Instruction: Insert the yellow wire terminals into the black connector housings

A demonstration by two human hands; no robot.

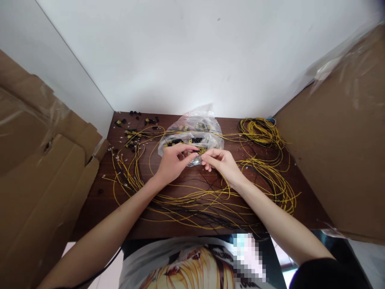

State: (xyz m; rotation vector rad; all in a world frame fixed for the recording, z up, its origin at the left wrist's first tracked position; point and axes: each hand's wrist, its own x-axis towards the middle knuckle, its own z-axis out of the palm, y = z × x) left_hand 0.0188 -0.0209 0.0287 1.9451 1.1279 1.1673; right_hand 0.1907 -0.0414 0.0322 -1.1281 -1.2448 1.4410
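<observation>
Meeting almost tip to tip above the desk (313,208), both hands are held closed. A small black piece (195,151) is pinched between the left hand's (172,162) thumb and fingers, its long axis seemingly set crosswise, roughly along the back edge. A thin yellow wire (200,153) appears to be gripped in the right hand's (221,162) fingertips; the black piece is placed just beside them, on their left, and nearer the left hand. The clear bag (194,120) is spread behind, toward the middle of the back edge.
</observation>
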